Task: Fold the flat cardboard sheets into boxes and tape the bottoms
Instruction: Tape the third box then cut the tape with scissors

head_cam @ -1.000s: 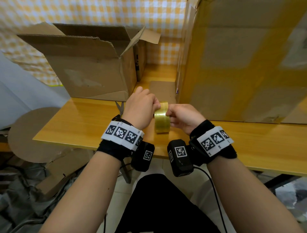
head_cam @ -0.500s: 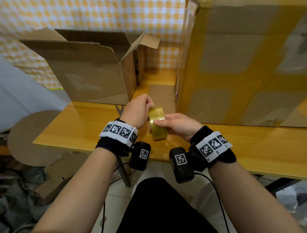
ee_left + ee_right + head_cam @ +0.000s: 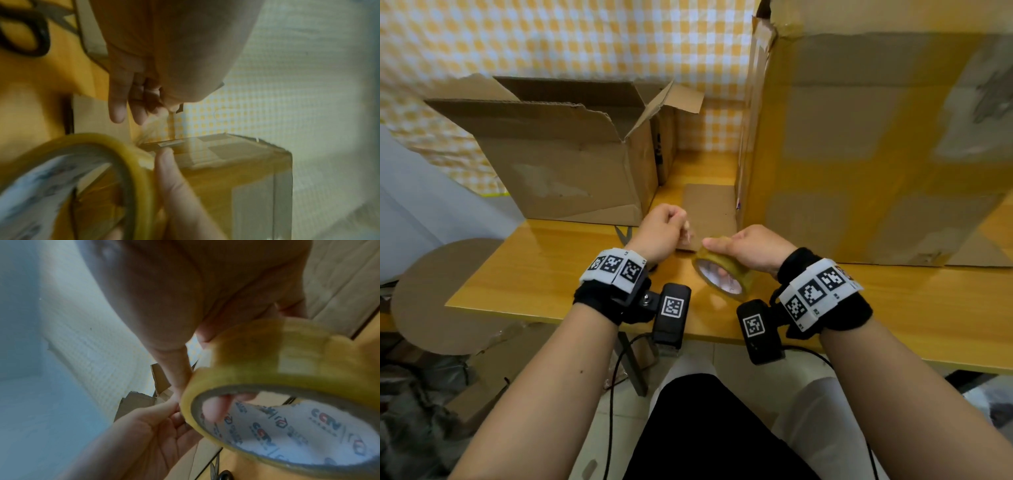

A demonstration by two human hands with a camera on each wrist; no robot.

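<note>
My right hand [image 3: 726, 255] grips a roll of yellowish clear tape [image 3: 723, 278] just above the wooden table [image 3: 544, 270], thumb on the rim and fingers through the core. The roll is tilted, so its printed core faces me. A little to its left, my left hand [image 3: 684, 224] has curled fingers that pinch the tape end [image 3: 171, 123]. A short strip runs from there to the roll [image 3: 131, 162]. The right wrist view shows the roll [image 3: 267, 386] close up, with the left fingertips [image 3: 174, 407] at its edge. A large taped cardboard box [image 3: 859, 154] stands right behind my hands.
An open cardboard box [image 3: 565, 164] with raised flaps stands at the back left. Scissors [image 3: 622, 234] lie near the left wrist. A flat cardboard piece [image 3: 709, 209] lies between the boxes. Cardboard scraps and a round disc [image 3: 434, 294] sit beyond the table's left edge.
The roll has turned from edge-on to tilted, with its core toward me. My left hand has drawn away from it to the left, pinching the tape end.
</note>
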